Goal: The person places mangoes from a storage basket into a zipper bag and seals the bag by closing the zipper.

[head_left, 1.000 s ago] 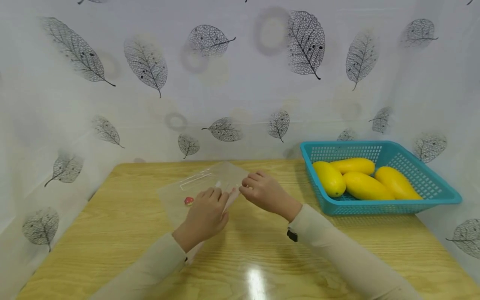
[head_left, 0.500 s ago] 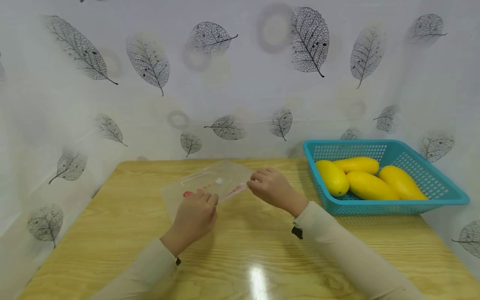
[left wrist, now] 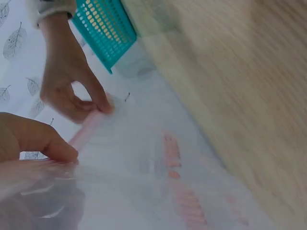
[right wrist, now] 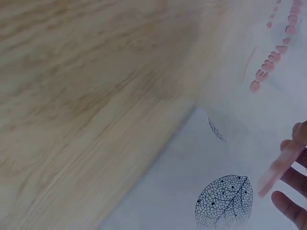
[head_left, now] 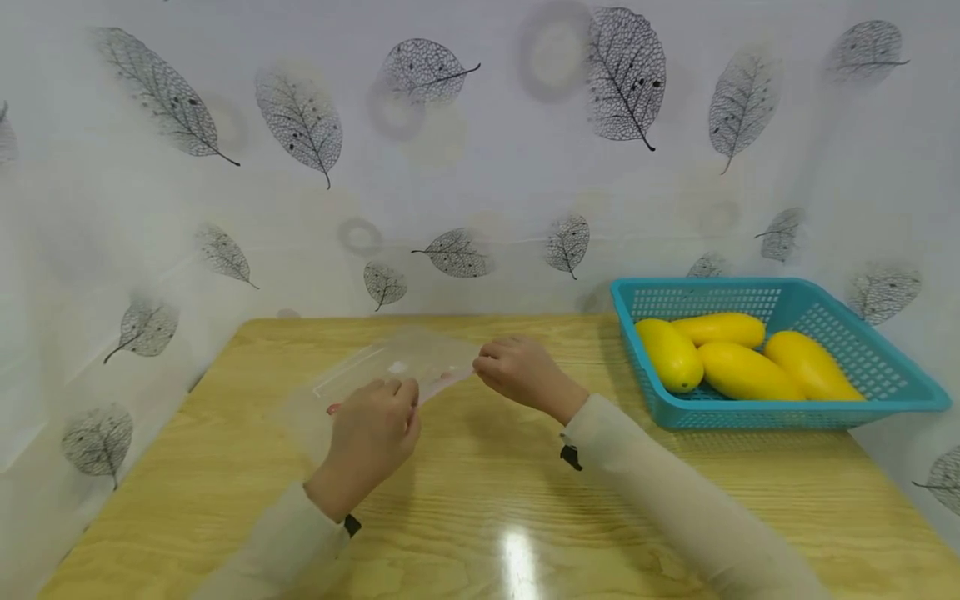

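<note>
A clear plastic bag (head_left: 442,380) with red printing and a pink strip along its near edge is stretched between my two hands, above the wooden table. My left hand (head_left: 369,437) pinches the pink edge with thumb and fingers; in the left wrist view its thumb (left wrist: 60,146) lies on the gathered plastic. Further along the same edge, my right hand (head_left: 528,379) pinches the pink strip (left wrist: 88,128). The right wrist view shows pink lettering (right wrist: 269,67) on the film and the strip's end sticking out past the right fingers (right wrist: 290,206). The left hand covers part of the bag's print.
At the right of the table (head_left: 480,508) stands a blue perforated basket (head_left: 787,408) with several yellow oblong fruits (head_left: 750,372) inside. A white curtain (head_left: 480,183) with leaf prints hangs behind the table and along its sides.
My left hand has slid left along the bag's edge, widening the gap between the hands. The bag has shifted left in the last half second, the right hand moving slightly left with it.
</note>
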`<state>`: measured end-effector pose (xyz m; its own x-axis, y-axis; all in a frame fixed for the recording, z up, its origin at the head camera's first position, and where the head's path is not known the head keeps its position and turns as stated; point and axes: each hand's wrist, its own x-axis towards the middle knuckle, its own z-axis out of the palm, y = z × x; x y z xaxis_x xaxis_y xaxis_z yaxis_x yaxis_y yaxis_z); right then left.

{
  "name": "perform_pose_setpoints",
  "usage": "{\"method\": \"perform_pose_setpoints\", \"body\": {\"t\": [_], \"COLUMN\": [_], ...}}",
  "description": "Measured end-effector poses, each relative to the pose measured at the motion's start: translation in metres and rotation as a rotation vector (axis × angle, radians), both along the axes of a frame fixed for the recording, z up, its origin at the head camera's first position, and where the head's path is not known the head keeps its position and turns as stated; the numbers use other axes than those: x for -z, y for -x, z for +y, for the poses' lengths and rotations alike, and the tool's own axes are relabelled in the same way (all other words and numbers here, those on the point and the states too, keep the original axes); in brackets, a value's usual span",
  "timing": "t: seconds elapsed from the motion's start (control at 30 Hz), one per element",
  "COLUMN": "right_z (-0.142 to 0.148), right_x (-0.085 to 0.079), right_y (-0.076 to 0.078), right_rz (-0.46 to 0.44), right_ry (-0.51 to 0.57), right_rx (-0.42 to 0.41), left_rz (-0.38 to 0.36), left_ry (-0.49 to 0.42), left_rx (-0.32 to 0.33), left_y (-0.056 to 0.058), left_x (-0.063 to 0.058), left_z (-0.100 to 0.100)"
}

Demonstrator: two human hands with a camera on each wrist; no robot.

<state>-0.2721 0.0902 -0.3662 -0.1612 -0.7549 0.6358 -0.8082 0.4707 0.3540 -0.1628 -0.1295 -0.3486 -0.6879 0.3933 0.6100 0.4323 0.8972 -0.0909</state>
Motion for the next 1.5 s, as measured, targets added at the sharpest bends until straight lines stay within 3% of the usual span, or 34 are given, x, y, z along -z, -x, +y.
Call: {"method": "perform_pose_setpoints", "body": {"t": [0.33,0.43,0.77,0.97,1.27,1.5], "right_z": [-0.01,-0.008,-0.001,-0.001,0.0,0.001], "right_x": [0.003,0.006,0.011,0.009,0.007,0.008], "right_y": [0.017,0.02,0.019,0.018,0.017,0.018], "right_rz": [-0.069,-0.097,-0.103,-0.111,-0.102,-0.106], "right_ry": [0.025,0.058,0.103,0.112,0.095,0.104], "right_rx": [-0.024,-0.041,-0.037,-0.02,-0.001,-0.02], "left_rz": [-0.04,-0.063,-0.328,-0.32,-0.332,-0.279], "left_ry": [0.039,0.014,-0.063,-0.022,-0.048,-0.065], "left_rx": [-0.022,-0.019,-0.052,-0.038,-0.04,0.017], "left_y": [-0.004,-0.002,0.007,0.011,0.012,0.014], "left_x": [0.004,0.005,0.013,0.018,0.017,0.018], "left_z": [0.007,0.008,0.018,0.026,0.025,0.023]}}
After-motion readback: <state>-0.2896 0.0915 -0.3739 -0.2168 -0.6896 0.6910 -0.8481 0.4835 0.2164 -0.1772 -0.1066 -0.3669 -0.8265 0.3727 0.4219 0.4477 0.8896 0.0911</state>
